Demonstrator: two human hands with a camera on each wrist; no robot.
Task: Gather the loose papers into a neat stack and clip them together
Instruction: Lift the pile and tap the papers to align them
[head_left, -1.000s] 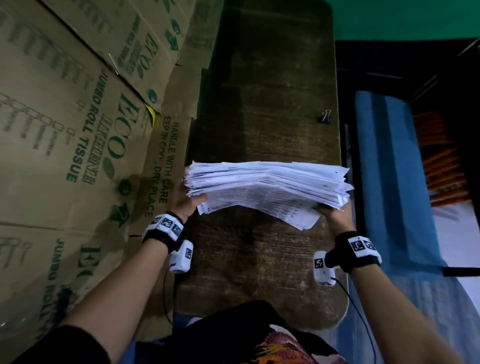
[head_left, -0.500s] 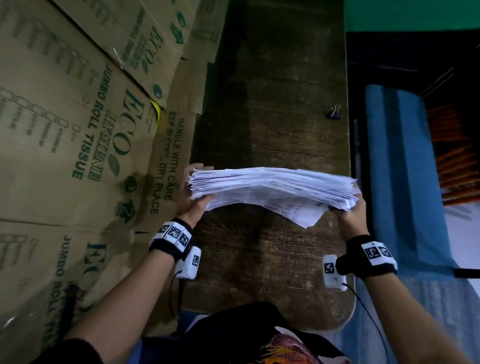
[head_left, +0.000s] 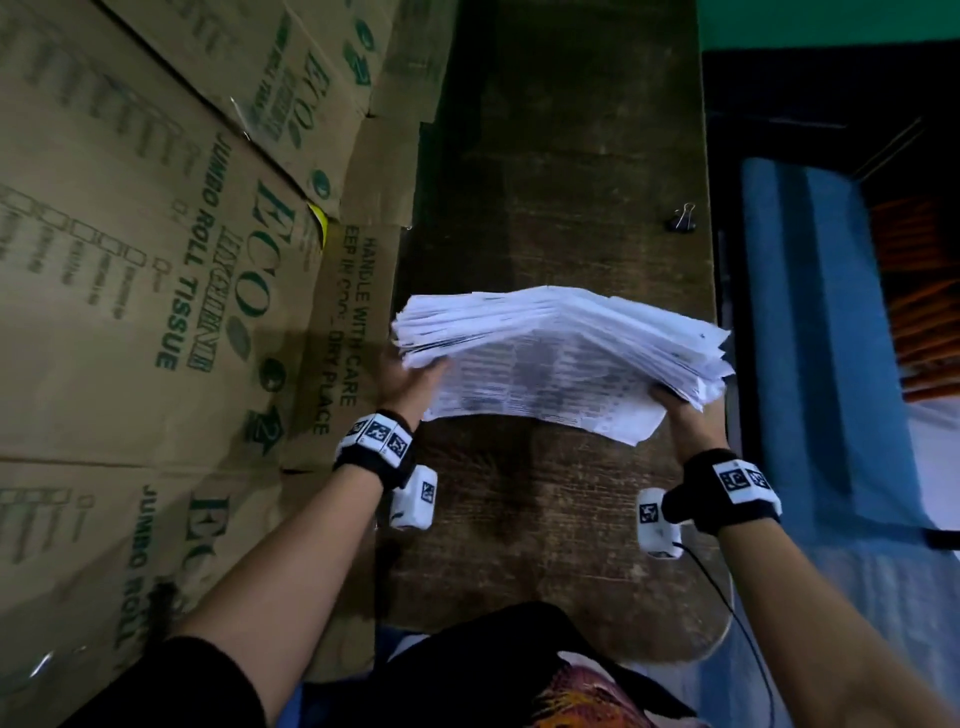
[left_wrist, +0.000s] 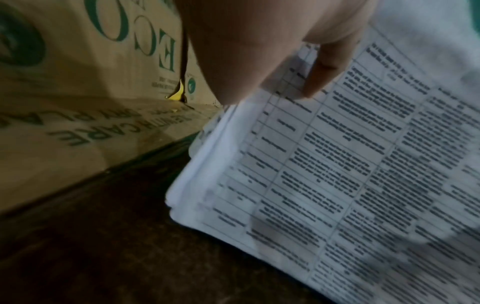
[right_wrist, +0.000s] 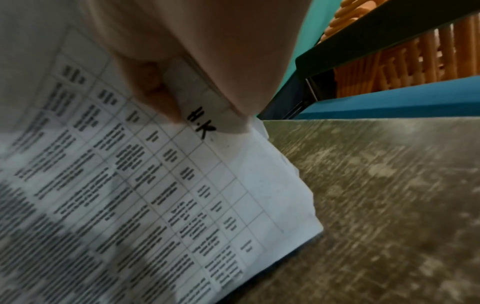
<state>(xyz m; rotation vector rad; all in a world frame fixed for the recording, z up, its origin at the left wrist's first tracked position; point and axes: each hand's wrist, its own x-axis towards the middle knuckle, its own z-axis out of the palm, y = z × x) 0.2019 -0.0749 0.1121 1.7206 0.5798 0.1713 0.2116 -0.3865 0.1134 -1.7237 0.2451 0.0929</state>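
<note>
We hold the paper stack (head_left: 561, 353) above the counter (head_left: 561, 171), our left hand (head_left: 410, 379) gripping its left end and our right hand (head_left: 685, 415) its right end, forearms reaching forward. A binder clip (head_left: 683, 218) lies far right.

A long, dark, worn wooden counter (head_left: 561, 156) runs away from the viewer, its near end rounded. Along its left side lie flattened brown cardboard boxes (head_left: 156, 260) printed in green with "ECO" and "JUMBO ROLL TISSUE". To the right lies a blue surface (head_left: 810, 338) beside a dark frame, with orange ribbed slats (head_left: 919, 312) beyond it. A green wall (head_left: 831, 21) stands at the far end. The light is dim.
</note>
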